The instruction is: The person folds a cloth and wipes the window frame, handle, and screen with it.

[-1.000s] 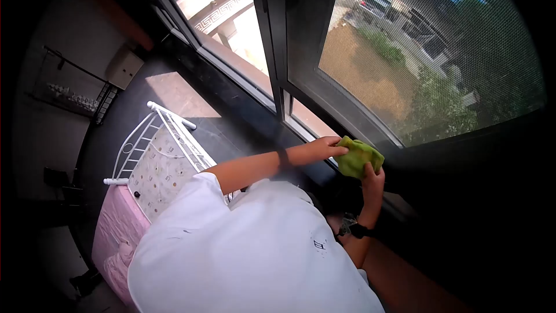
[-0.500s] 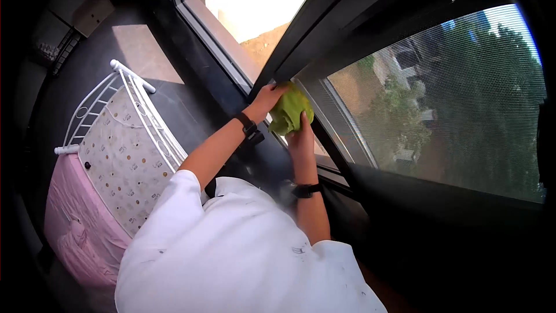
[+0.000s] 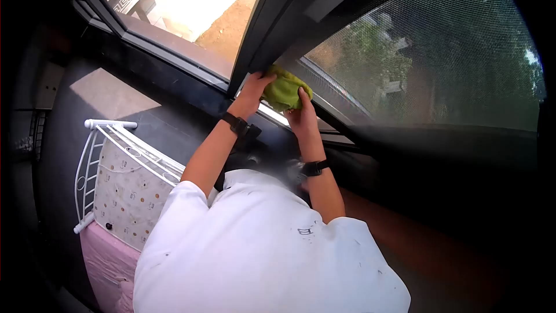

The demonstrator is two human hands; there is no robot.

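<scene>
Between both hands I hold a crumpled yellow-green cloth (image 3: 285,90) in front of the dark window frame (image 3: 255,37). My left hand (image 3: 252,91) grips the cloth's left edge, thumb and fingers pressed on it. On the right, my right hand (image 3: 303,115) holds the lower right corner, its thumb lying on top of the fabric. Some fingers of both hands are hidden behind the cloth. Just beyond it are the window sill track and the mesh screen (image 3: 423,75). A black band sits on each wrist.
At the lower left stands a white metal bed frame (image 3: 119,124) with a patterned mattress (image 3: 130,197) and pink bedding (image 3: 107,261). An open window pane (image 3: 191,17) shows bright ground outside. A dark ledge (image 3: 162,64) runs below it.
The view has turned, so the bed and window sit differently in the picture. The cloth looks more bunched and folded between my hands; both still hold it.
</scene>
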